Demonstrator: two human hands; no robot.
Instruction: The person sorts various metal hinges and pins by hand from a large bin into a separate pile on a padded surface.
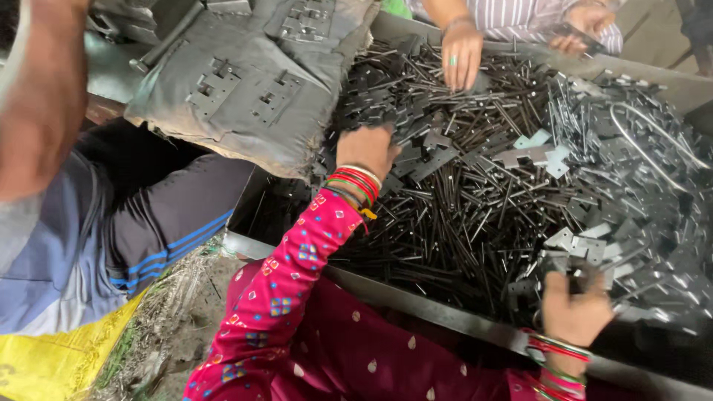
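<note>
My left hand [368,148] digs, fingers hidden, into the metal pins [460,215] in the tray [416,301]; my right hand [575,308] grips hinge plates [572,241]. Sorting continues; next needs careful picking.

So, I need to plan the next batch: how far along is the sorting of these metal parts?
Done: a few hinge plates lie on the grey cushion. In hand: the left hand digs into the heap of pins and plates, and the right hand grips pieces at the tray's near edge. Left: most of the heap remains mixed in the tray.
</note>
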